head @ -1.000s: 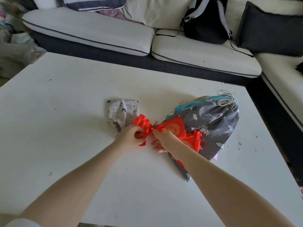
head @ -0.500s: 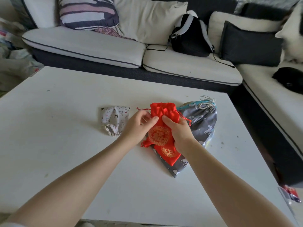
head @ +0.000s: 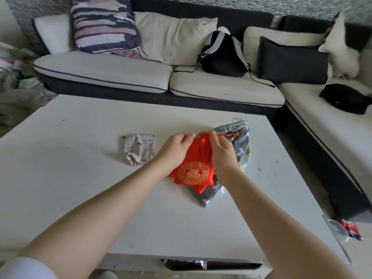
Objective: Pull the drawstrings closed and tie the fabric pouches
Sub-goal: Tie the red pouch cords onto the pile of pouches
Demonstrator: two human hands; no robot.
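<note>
1. Red pouch (head: pixel 194 168) lies on the white counter (head: pixel 80 158), over the grey printed pouch (head: pixel 240 143).
2. Left hand (head: pixel 174 150) grips the red pouch's neck; right hand (head: pixel 222 152) pinches the red drawstring (head: pixel 229 135), which runs right.
3. Step looks like cinching. Next: pull the string outward, hold the neck steady, then knot.
4. Small white patterned pouch (head: pixel 138 148) sits apart, left.
5. Backpack (head: pixel 222 53) on the sofa behind.

Hands: left hand (head: pixel 174 150) and right hand (head: pixel 222 153) grip red pouch (head: pixel 196 158) top.
Under it: grey patterned pouch (head: pixel 240 142).
Left: small white pouch (head: pixel 138 147) on white table (head: pixel 80 158).
</note>
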